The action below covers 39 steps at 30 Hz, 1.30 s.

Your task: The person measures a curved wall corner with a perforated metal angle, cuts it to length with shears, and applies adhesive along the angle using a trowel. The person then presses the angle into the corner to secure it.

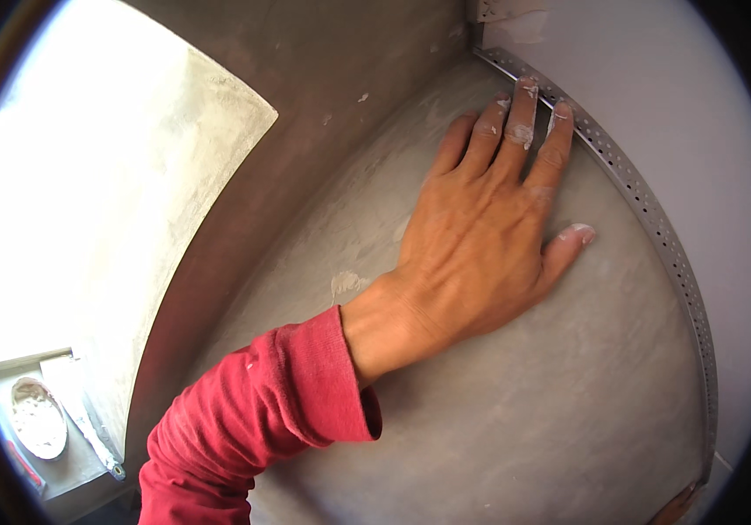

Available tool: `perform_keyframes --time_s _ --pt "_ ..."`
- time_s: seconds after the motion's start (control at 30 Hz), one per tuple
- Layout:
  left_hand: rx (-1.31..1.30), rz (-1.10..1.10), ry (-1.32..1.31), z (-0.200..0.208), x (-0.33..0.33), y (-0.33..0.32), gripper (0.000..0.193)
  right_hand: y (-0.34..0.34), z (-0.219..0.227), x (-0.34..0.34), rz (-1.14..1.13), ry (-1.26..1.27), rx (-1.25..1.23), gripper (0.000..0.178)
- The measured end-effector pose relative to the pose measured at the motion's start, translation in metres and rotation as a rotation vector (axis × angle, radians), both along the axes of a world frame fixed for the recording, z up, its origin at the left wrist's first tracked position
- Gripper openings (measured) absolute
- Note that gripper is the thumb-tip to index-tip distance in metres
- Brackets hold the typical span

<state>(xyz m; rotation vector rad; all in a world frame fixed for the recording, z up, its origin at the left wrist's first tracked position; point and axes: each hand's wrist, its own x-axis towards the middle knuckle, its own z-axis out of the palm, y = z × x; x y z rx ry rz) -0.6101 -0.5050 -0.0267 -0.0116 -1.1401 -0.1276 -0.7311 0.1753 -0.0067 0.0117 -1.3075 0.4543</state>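
At the edge of the grey surface (603,350) runs a long metal strip (643,199), silvery and full of small holes. The left hand (478,236) touches it, grip spread; for the right hand (679,505), I cannot tell.

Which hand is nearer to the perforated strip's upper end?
Left. The left hand is at the perforated strip near that end; the right hand, partly visible, is by its lower part.

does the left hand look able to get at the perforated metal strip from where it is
Probably yes: the left hand is spread over the grey surface, fingers reaching the perforated metal strip, with nothing visible blocking it.
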Motion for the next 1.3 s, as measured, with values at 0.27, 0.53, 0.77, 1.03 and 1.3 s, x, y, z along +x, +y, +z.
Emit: perform_keyframes --time_s 0.27,0.53,0.77,1.03,1.3 --pt "0.012 0.023 0.014 -0.004 0.007 -0.005 0.080 -0.018 0.001 0.008 0.080 -0.006 -0.007 0.067" --pt "0.009 0.017 0.050 -0.006 0.009 -0.009 0.078 -0.013 0.000 0.006 0.063 0.019 -0.003 0.068" --pt "-0.026 -0.025 0.057 -0.007 0.006 -0.015 0.076 0.026 0.008 -0.008 0.058 0.012 0.006 0.067" --pt "-0.069 -0.106 0.070 -0.015 0.014 -0.028 0.075 0.025 0.005 -0.008 0.140 0.054 0.065 0.063" --pt "-0.071 -0.134 0.038 -0.012 0.013 -0.027 0.076 0.020 0.004 0.000 0.224 0.008 0.049 0.062"
